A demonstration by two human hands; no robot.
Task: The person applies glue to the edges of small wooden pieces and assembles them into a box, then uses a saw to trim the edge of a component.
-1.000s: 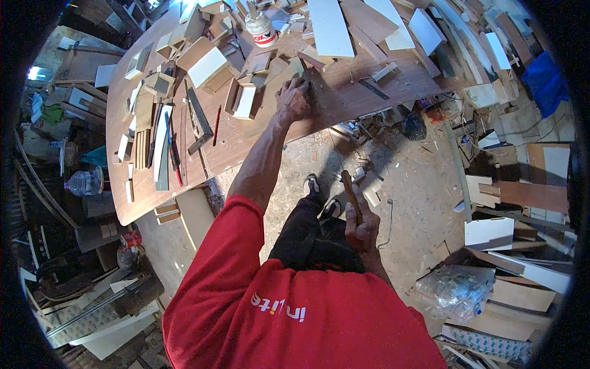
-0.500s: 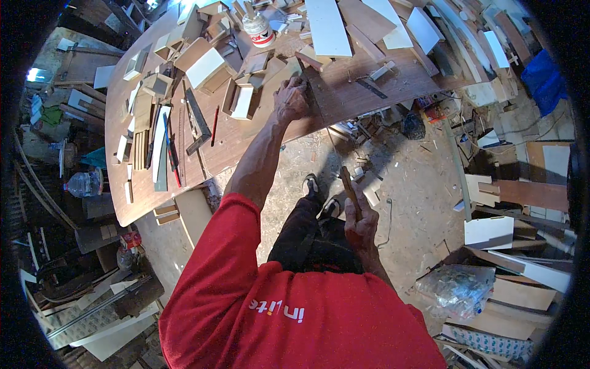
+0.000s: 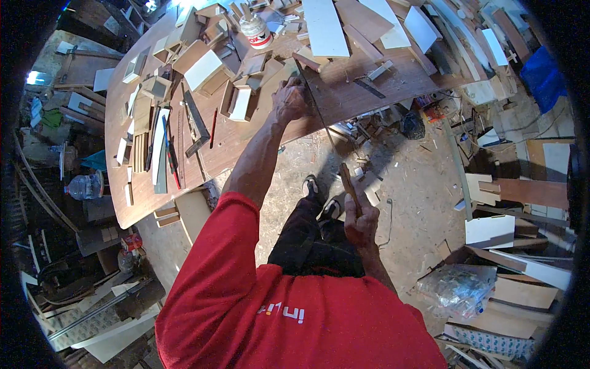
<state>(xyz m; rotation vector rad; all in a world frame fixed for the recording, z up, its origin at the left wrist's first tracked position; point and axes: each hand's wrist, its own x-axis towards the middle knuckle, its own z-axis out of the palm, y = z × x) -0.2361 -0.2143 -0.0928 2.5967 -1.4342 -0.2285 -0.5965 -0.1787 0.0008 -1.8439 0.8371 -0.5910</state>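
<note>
My left hand (image 3: 291, 98) presses down on a light wooden piece (image 3: 270, 80) at the near edge of the brown workbench (image 3: 258, 138). My right hand (image 3: 362, 224) is low, over the floor by my legs, and grips the wooden handle of a handsaw (image 3: 348, 184). The saw's thin blade (image 3: 319, 120) runs up from the handle and across the bench edge right beside my left hand. A dark square (image 3: 198, 126), a red pencil (image 3: 212, 128) and several small wood offcuts lie to the left of that hand.
A glue bottle (image 3: 255, 29) stands at the back of the bench among white panels (image 3: 326, 27) and wood scraps. Boards are stacked at the right (image 3: 522, 190). A plastic bag (image 3: 458, 286) lies on the dusty floor, and a water bottle (image 3: 83, 184) at the left.
My left hand has shifted slightly farther onto the bench. The right hand with the saw handle has barely moved.
</note>
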